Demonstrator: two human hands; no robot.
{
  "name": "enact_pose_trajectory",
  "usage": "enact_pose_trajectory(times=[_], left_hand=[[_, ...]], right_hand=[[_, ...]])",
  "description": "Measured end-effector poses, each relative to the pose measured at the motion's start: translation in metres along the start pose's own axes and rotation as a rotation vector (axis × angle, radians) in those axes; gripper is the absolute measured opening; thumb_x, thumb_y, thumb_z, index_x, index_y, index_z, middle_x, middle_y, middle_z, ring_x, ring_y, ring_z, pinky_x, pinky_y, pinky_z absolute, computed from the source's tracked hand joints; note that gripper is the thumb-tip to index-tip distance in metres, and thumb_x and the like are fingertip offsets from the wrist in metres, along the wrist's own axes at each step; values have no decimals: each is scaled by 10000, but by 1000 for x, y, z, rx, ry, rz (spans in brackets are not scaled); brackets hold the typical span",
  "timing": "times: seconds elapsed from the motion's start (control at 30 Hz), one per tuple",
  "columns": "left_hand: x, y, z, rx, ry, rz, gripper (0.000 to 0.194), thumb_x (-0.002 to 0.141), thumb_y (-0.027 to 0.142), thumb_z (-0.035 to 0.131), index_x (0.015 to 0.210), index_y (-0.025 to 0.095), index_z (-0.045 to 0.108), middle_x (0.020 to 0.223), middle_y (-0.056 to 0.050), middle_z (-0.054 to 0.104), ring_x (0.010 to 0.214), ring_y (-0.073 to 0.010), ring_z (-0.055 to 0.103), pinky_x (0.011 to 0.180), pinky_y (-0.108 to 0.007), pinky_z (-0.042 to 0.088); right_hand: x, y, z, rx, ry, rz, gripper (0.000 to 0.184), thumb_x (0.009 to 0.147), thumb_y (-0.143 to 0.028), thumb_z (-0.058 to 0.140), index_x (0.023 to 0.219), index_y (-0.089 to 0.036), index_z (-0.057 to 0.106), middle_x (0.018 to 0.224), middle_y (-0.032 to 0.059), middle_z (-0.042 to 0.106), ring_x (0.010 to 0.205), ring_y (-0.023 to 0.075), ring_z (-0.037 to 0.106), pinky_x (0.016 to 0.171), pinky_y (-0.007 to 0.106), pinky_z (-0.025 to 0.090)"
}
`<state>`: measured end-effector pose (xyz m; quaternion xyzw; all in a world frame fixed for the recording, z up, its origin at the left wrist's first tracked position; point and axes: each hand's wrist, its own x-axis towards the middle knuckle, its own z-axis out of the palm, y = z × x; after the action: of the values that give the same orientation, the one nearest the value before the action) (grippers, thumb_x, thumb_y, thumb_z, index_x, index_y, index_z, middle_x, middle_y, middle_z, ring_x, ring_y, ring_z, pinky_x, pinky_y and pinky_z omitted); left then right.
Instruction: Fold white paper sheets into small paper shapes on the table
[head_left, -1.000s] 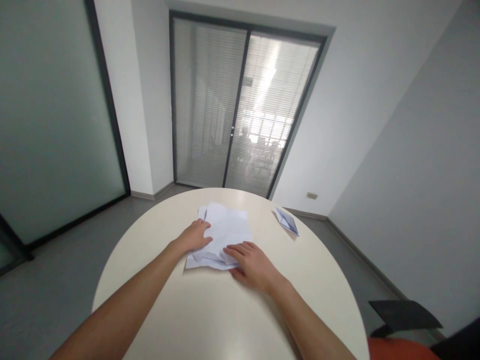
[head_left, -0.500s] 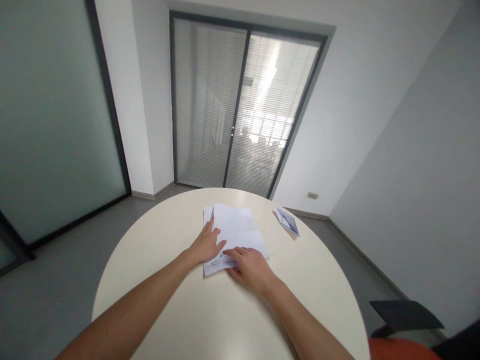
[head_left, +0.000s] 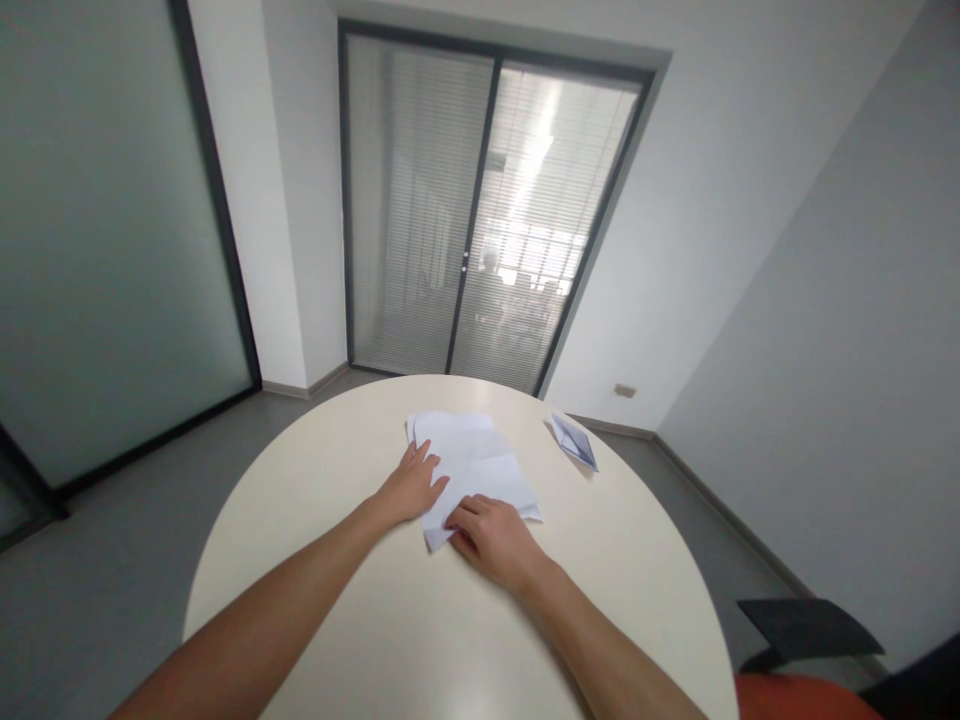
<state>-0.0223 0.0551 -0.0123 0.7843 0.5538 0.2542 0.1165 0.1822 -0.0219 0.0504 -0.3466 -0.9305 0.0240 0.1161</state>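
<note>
White sheets of paper (head_left: 480, 458), or one folded sheet with layers, lie on the table under my hands. At the far left corner a second edge peeks out from beneath the top layer. My left hand (head_left: 411, 484) rests on the left side of the paper, its fingers spread. My right hand (head_left: 491, 535) is at the near edge, its fingers curled over with the thumb underneath, gripping the paper. The near left corner sticks out between the two hands. What the right fingertips cover is hidden.
A folded piece of paper (head_left: 574, 442) sits near the right far edge of the round cream table (head_left: 315, 580). A chair with a dark armrest (head_left: 810, 628) and a red seat (head_left: 806, 698) stands at the lower right. Beyond the table is a glass door with blinds (head_left: 420, 220).
The paper has shifted and its layers lie closer together at the left. Its near left corner has moved right. My right fingers have curled in more; my left hand has hardly moved.
</note>
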Motion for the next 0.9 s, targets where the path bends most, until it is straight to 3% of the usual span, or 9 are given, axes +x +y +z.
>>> enact_pose_trajectory(times=[0.1, 0.2, 0.37, 0.43, 0.5, 0.6, 0.73, 0.9], left_hand=[[0, 0, 1, 19, 45, -2, 463, 934, 432, 480, 1246, 124, 627, 1487, -215, 493, 1508, -339, 257, 1241, -471, 167], [-2, 1, 3, 15, 63, 16, 496, 928, 415, 494, 1318, 123, 585, 1492, -207, 494, 1511, -338, 250, 1251, -482, 111], [-3, 3, 0, 68, -19, 94, 466, 960, 405, 441, 1301, 121, 586, 1436, -192, 561, 1522, -299, 242, 1258, -483, 38], [-3, 4, -2, 128, -43, 92, 473, 974, 408, 408, 1282, 94, 585, 1430, -203, 562, 1523, -303, 240, 1257, -496, 64], [-4, 6, -4, 179, -62, 89, 485, 983, 397, 384, 1293, 72, 567, 1441, -212, 549, 1521, -305, 244, 1255, -506, 83], [-4, 7, -7, 193, -90, 99, 506, 985, 381, 371, 1355, 72, 522, 1503, -214, 486, 1529, -300, 219, 1255, -511, 100], [-6, 8, -10, 158, -145, 82, 550, 981, 403, 385, 1418, 84, 488, 1601, -211, 335, 1547, -333, 99, 1245, -530, 141], [-5, 5, -9, 140, -153, 107, 563, 975, 427, 422, 1429, 101, 497, 1624, -192, 295, 1545, -349, 73, 1242, -522, 174]], right_hand=[[1, -2, 1, -23, -13, 18, 135, 938, -242, 579, 1005, -209, 691, 989, 52, 716, 932, 199, 644, 800, 280, 462], [1, -4, -2, 17, -10, 6, 132, 925, -251, 598, 1000, -212, 700, 994, 51, 726, 945, 202, 653, 808, 279, 469], [-4, 14, -15, 231, 36, -39, 235, 959, -395, 581, 1088, -250, 712, 1080, 36, 745, 994, 199, 675, 889, 300, 488], [-11, 41, -19, 231, 160, 102, 270, 989, -398, 518, 1061, -232, 718, 1073, 50, 747, 993, 209, 680, 916, 332, 494], [-23, 78, -19, 117, 314, 301, 304, 989, -362, 490, 1124, -201, 709, 1175, 96, 715, 1116, 249, 641, 1000, 395, 468], [-48, 136, -12, -111, 470, 632, 392, 929, -310, 543, 1266, -156, 670, 1439, 177, 540, 1343, 334, 481, 1103, 484, 388], [-79, 182, 2, -175, 416, 939, 489, 933, -357, 535, 1389, -191, 598, 1546, 184, 417, 1396, 384, 409, 1061, 510, 417], [-87, 193, 7, -142, 361, 928, 449, 945, -315, 479, 1339, -156, 623, 1492, 181, 495, 1331, 353, 497, 1046, 455, 435]])
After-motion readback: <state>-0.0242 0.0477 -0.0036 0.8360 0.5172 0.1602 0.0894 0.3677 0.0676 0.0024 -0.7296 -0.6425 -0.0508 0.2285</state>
